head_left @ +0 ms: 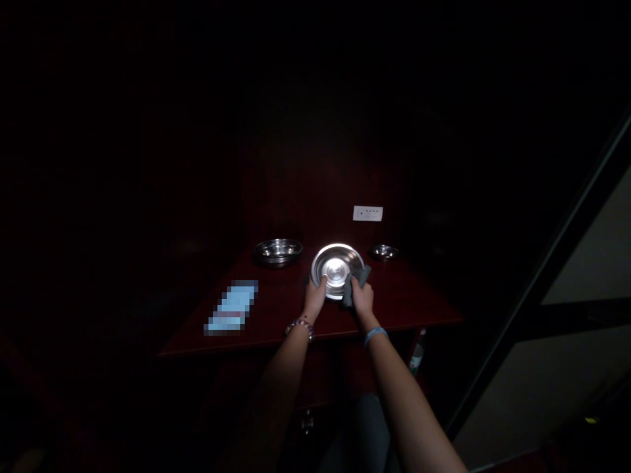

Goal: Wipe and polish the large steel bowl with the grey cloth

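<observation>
A shiny round metal bowl [337, 255] is tilted toward me above the dark red table. My left hand [314, 297] grips its lower left rim, with the thumb over the inside. At the lower right rim, my right hand [363, 299] holds a grey cloth [349, 290] pressed against the bowl. The fingers beneath the bowl are hidden. Behind and to the left stands a stack of metal bowls [279, 251]. A smaller metal bowl [384, 252] sits at the back right of the table.
The red table [280, 315] has its front edge close to me. A blurred-out bluish rectangle [231, 307] lies on its left part. A white wall socket [367, 213] is at the back. Below the table's right side stands a bottle [417, 355]. The surroundings are very dark.
</observation>
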### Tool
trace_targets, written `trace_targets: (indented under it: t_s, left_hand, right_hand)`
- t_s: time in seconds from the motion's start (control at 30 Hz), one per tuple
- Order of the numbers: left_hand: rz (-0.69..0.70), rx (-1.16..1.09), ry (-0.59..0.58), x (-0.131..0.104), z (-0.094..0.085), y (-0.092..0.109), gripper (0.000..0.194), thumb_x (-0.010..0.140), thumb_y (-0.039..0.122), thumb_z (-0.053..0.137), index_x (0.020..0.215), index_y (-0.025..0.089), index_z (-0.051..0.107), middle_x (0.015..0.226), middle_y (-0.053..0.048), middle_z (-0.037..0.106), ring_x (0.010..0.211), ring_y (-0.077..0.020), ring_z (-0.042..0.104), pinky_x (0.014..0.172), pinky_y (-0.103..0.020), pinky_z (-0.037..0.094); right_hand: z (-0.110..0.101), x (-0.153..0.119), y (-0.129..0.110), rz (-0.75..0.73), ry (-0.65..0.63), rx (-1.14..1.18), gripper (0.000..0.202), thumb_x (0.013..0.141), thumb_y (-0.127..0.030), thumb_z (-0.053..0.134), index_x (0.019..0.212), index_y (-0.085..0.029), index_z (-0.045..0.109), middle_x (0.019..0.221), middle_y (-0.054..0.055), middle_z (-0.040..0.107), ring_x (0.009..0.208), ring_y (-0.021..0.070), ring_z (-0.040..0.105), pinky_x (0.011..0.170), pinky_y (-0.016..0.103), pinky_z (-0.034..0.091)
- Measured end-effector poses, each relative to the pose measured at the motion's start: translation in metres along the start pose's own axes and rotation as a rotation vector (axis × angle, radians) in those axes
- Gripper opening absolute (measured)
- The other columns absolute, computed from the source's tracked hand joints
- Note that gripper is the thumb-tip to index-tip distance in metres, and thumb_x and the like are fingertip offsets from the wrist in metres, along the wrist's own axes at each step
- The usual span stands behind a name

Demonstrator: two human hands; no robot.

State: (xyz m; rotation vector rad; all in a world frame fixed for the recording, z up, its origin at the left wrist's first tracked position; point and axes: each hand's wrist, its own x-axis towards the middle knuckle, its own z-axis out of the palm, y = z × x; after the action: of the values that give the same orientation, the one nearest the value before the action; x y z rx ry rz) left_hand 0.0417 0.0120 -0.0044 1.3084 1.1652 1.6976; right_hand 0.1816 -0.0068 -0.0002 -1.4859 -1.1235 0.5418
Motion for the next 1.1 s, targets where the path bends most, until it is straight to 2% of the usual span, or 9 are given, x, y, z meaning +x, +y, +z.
trace_targets:
  t_s: [0.2,0.5,0.7,0.93,1.1]
  left_hand:
    - [0.043,-0.032,0.005,0.002,0.0,-0.004,0.038,0.089,0.02,0.058,0.127,0.015,0.058,0.136,-0.016,0.063,0.129,-0.0279,0.058,0.117,-0.042,0.038]
    - [0.056,-0.046,-0.002,0.003,0.001,-0.004,0.04,0.091,0.022,0.057,0.129,0.013,0.056,0.138,-0.017,0.062,0.13,-0.0276,0.057,0.117,-0.041,0.037]
    - [0.019,-0.075,0.013,0.005,0.0,-0.006,0.037,0.09,0.029,0.059,0.125,0.016,0.06,0.133,-0.016,0.066,0.127,-0.0286,0.06,0.113,-0.041,0.041]
    - [-0.012,-0.128,0.006,0.003,-0.004,0.003,0.042,0.091,0.049,0.056,0.111,0.015,0.07,0.115,-0.014,0.074,0.112,-0.0268,0.068,0.102,-0.038,0.049]
    - [0.03,-0.164,-0.046,0.0,-0.004,0.006,0.041,0.092,0.047,0.056,0.113,0.014,0.068,0.121,-0.015,0.072,0.114,-0.0255,0.066,0.104,-0.038,0.048]
  right_hand:
    - [0.002,0.003,0.003,0.032,-0.008,0.0,0.042,0.093,-0.043,0.053,0.097,-0.01,0.079,0.095,0.016,0.079,0.092,0.0274,0.075,0.076,0.028,0.053]
    - [0.002,0.003,0.004,0.014,-0.014,-0.015,0.041,0.094,-0.041,0.052,0.098,-0.011,0.079,0.096,0.017,0.079,0.093,0.0266,0.075,0.077,0.027,0.053]
    - [0.003,0.003,0.004,0.032,0.005,-0.011,0.04,0.093,-0.041,0.053,0.096,-0.01,0.079,0.094,0.017,0.079,0.091,0.0272,0.075,0.075,0.027,0.053]
    - [0.003,0.001,0.001,0.01,0.065,0.044,0.039,0.092,-0.038,0.053,0.103,-0.009,0.077,0.098,0.018,0.078,0.091,0.0261,0.076,0.076,0.026,0.053]
    - [0.002,0.0,0.0,-0.002,0.093,0.06,0.037,0.092,-0.037,0.055,0.103,-0.009,0.077,0.101,0.018,0.078,0.095,0.0272,0.076,0.08,0.028,0.053]
